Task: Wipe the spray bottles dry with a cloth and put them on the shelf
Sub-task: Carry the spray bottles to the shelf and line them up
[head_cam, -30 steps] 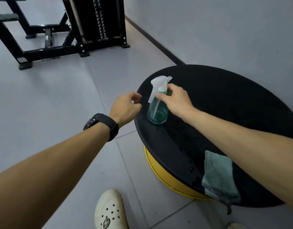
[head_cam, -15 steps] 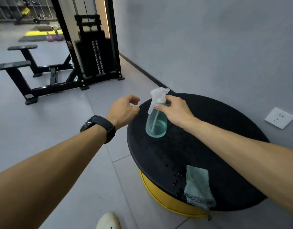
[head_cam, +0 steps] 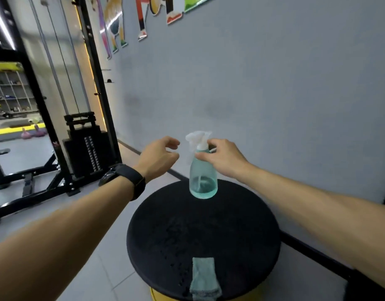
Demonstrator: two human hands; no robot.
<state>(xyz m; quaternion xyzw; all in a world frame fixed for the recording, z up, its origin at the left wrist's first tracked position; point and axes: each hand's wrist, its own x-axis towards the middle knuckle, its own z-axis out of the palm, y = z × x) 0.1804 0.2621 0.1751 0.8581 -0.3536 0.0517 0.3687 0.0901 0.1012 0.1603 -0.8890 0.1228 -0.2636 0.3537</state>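
Note:
A teal translucent spray bottle (head_cam: pixel 202 179) with a white trigger head hangs above the far edge of a round black table top (head_cam: pixel 248 231). My right hand (head_cam: pixel 222 158) pinches it at the neck, fingers curled round it. Just left of the trigger, my left hand (head_cam: pixel 159 156) hovers with loosely curled fingers and holds nothing; a black watch sits on that wrist. A folded teal cloth (head_cam: pixel 203 279) lies at the near edge of the table, partly draped over the rim. Small water drops dot the black top.
The table stands on a yellow base (head_cam: pixel 154 295) against a grey wall (head_cam: pixel 274 83). A black cable weight machine (head_cam: pixel 85 146) and a bench stand on the grey floor to the left. Cubby shelves (head_cam: pixel 11 92) show far back on the left.
My right hand has lifted the bottle off the table top. The camera has tilted up, so the wall and the machine fill more of the view. My left hand stays beside the trigger.

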